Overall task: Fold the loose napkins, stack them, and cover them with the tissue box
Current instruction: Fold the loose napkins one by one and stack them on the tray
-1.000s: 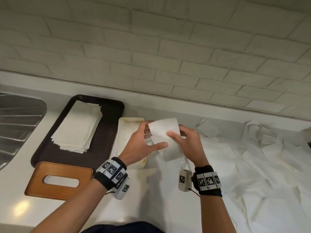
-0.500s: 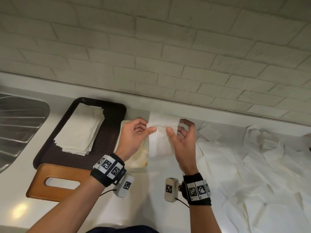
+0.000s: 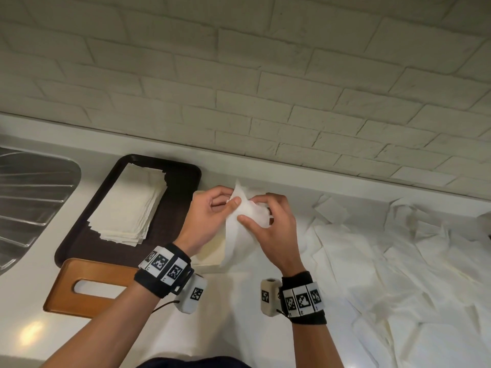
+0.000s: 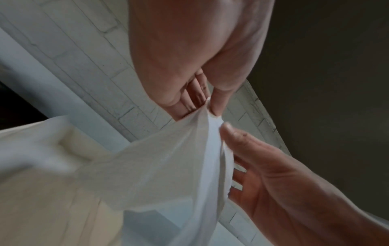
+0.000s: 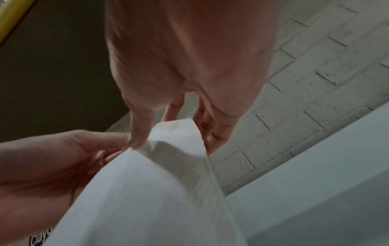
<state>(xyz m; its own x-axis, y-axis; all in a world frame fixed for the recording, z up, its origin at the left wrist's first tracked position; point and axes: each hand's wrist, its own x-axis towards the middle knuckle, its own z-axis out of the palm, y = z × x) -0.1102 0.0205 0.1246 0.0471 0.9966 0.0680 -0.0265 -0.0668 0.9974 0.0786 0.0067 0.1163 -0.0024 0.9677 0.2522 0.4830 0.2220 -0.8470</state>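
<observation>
Both hands hold one white napkin [image 3: 240,229] up over the counter, its lower part hanging down. My left hand [image 3: 212,216] pinches its top edge between thumb and fingers; the same pinch shows on the napkin [image 4: 168,159] in the left wrist view. My right hand [image 3: 268,221] pinches the napkin [image 5: 160,183] just right of that. A stack of folded napkins [image 3: 127,208] lies on a dark tray [image 3: 79,243]. The wooden tissue box cover [image 3: 87,285] lies at the tray's near end. Loose napkins [image 3: 393,261] are spread over the counter on the right.
A cream rectangular tray [image 3: 210,253] sits under my hands, partly hidden. A steel sink drainer [image 3: 29,208] is at the far left. A white brick wall [image 3: 239,75] backs the counter [image 3: 225,314].
The napkin was held flat between both hands. My hands have since come together at its top edge, and the sheet now bends and hangs in a fold.
</observation>
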